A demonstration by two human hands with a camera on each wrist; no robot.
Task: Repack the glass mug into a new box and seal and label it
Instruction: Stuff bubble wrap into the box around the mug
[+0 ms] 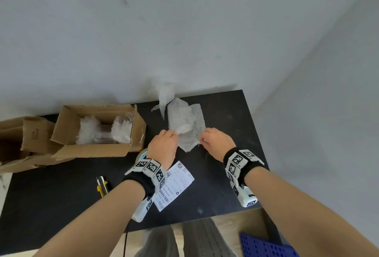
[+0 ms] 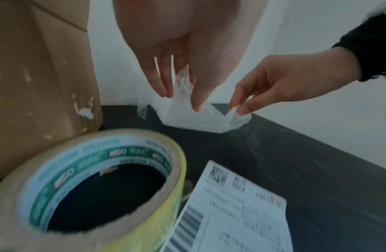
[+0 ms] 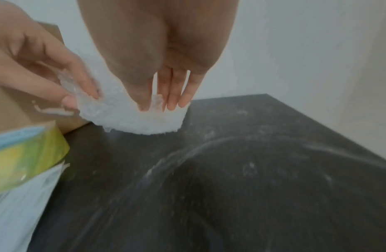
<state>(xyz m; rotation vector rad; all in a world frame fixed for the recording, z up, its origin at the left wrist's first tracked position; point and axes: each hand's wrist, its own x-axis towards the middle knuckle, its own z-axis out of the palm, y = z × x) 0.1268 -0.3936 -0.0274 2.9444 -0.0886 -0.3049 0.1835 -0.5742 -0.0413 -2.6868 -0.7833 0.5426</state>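
A crumpled sheet of bubble wrap lies at the back of the black table. My left hand pinches its near left edge between thumb and fingers. My right hand pinches the near right corner. The same sheet of bubble wrap hangs between both hands in the right wrist view. An open cardboard box to the left holds the glass mug padded with bubble wrap at both ends. A shipping label lies under my left wrist.
A roll of packing tape stands beside the box, close to my left wrist. A yellow utility knife lies at the front left. A second, empty box sits at the far left edge. A blue crate stands on the floor.
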